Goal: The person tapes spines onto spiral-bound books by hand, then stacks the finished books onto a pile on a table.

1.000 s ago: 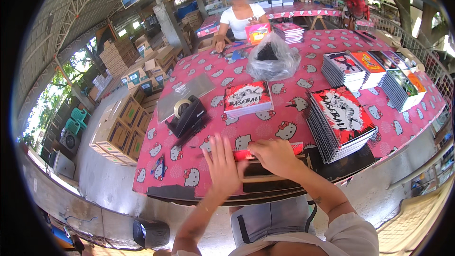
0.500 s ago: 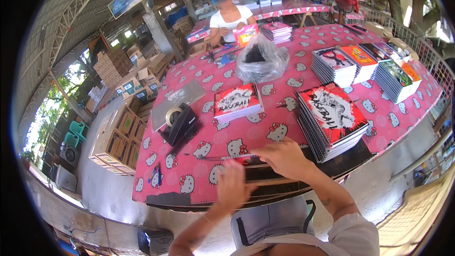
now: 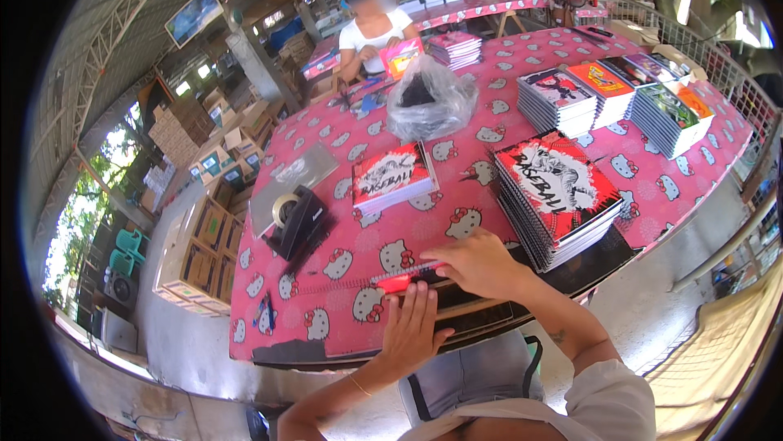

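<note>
While pressing one flat red notebook [image 3: 405, 280] near the table [image 3: 326, 323] edge, lay open-palmed: left hand [image 3: 412, 329]. Gripped its spiral side, fingers curled: right hand [image 3: 481, 264]. Beyond, stood two glossy notebook stacks [image 3: 556, 196].

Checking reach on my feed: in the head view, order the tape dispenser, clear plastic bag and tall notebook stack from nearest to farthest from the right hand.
From the right hand:
1. Tall notebook stack, just right of it at the table edge.
2. Tape dispenser, off to the left.
3. Clear plastic bag, far across the table.

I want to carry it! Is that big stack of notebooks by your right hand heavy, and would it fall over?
Probably heavy: the stack of notebooks holds many spiral-bound books. Its layers lean sideways, so a push may slide the top ones off. Lifting a few seems safer.
</note>
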`<state>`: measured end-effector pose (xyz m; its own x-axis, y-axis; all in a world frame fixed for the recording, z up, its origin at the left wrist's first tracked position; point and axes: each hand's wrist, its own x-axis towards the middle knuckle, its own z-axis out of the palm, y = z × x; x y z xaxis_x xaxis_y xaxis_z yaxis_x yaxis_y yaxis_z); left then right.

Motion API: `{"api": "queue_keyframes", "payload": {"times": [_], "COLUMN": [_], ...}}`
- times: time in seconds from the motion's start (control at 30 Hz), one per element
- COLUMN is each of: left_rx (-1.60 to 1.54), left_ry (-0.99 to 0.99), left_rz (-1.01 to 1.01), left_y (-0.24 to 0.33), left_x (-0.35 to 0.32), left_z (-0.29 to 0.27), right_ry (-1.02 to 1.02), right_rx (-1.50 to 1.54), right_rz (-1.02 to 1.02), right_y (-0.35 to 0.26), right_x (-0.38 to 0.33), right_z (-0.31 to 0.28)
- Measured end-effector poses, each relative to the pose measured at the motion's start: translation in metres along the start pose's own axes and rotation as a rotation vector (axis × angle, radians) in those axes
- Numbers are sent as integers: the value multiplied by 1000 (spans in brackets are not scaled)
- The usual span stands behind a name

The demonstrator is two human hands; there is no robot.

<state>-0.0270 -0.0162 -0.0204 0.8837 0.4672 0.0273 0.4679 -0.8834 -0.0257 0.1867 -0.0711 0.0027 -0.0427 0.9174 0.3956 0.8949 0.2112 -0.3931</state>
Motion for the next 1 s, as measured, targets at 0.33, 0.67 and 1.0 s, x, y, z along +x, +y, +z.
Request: {"api": "queue_keyframes", "payload": {"times": [0.33, 0.67, 1.0], "left_rx": [228, 260, 305], "left_ry": [436, 547, 280], "left_rz": [-22, -72, 127], "left_y": [-6, -15, 5], "left_x": [15, 35, 27], "left_z": [-1, -14, -4], "right_ry": [170, 351, 199], "right_rx": [1070, 876, 1171], "right_rz": [89, 155, 245], "right_y": [27, 27, 37], "right_x": [-41, -32, -40], "right_z": [-1, 40, 46]}}
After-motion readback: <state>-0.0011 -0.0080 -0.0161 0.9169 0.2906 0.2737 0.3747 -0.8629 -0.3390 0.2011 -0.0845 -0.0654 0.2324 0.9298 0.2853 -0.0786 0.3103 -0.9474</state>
